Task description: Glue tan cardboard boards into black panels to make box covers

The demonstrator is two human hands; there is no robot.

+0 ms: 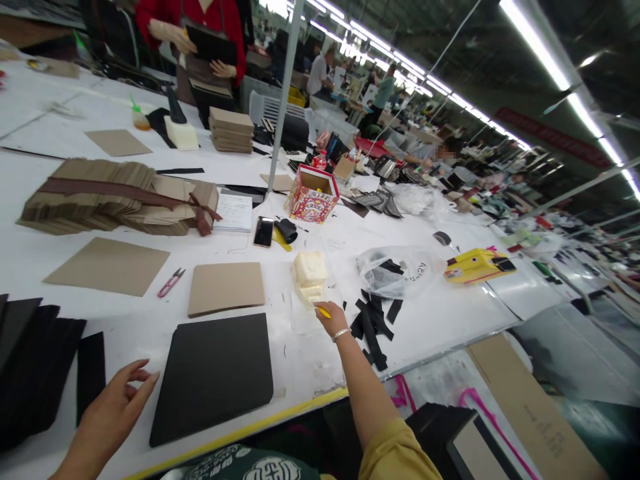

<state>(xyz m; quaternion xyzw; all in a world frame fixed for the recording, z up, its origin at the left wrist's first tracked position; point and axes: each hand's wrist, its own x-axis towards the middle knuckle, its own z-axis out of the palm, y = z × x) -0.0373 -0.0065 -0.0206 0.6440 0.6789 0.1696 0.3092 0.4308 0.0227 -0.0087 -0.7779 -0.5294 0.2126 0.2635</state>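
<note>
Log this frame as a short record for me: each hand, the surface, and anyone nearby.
Left hand: open, beside the black panel, holding nothing visible
Right hand: closed on a yellow tool, near a pale block-shaped item
Surface: white table with tan boards, pink-handled snips, phone, black strips
Nearby: co-worker in red holding a black piece
Unclear: the tool's tip

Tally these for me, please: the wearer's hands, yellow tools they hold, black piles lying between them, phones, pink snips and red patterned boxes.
Wearer's hands: 2 (left hand, right hand)
Held yellow tool: 1
Black pile between them: 1
Phone: 1
Pink snips: 1
Red patterned box: 1
Total: 7
</note>
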